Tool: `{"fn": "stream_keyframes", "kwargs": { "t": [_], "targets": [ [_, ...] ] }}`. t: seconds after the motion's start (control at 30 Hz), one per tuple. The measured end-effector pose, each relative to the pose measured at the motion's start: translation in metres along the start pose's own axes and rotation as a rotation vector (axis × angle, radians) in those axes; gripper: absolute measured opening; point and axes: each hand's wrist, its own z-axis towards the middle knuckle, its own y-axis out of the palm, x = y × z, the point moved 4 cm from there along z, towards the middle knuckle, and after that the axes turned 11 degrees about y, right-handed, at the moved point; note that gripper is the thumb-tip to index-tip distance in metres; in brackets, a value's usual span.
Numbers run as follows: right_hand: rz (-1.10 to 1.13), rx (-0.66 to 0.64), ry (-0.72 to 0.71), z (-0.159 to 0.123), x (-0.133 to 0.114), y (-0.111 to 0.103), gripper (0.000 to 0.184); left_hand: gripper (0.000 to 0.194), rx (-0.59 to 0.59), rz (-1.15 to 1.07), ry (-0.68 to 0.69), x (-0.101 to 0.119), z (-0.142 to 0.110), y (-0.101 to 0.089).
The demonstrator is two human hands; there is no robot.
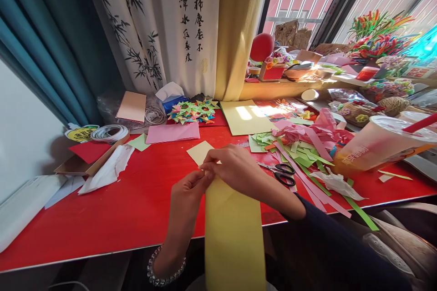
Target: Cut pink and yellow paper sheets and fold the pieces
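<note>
A long yellow sheet of paper [235, 232] hangs over the table's front edge toward me. My left hand [187, 188] pinches its upper left corner between thumb and fingers. Bent over the same corner, my right hand [234, 163] grips the paper too, its fingertips touching those of the left. The exact fold or edge between the fingers is hidden. Just behind the hands lies a small pale yellow paper square [197, 151], partly covered. Black-handled scissors [280, 172] rest to the right of my right wrist.
Green and pink paper strips [303, 152] pile up at the right, beside a plastic drink cup [368, 145]. Farther back are a large yellow sheet [235, 125], pink paper [173, 133] and a folded-paper wreath [193, 111]. A cardboard tray [75, 167] sits left on the red table [136, 218].
</note>
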Motion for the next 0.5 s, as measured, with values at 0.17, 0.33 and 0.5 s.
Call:
{"fn": "stream_keyframes", "kwargs": {
  "t": [0.17,0.33,0.5],
  "targets": [
    [0.030,0.106,0.016,0.018,0.013,-0.015,0.024,0.027,0.013,0.034,-0.066,0.002,-0.005,-0.006],
    [-0.021,0.265,0.025,0.046,0.031,-0.039,0.025,0.026,0.017,0.087,-0.155,-0.005,-0.022,-0.019],
    [0.006,0.261,0.091,0.067,0.063,-0.046,0.029,0.025,-0.097,0.240,-0.259,-0.021,-0.063,-0.040]
  ]
}}
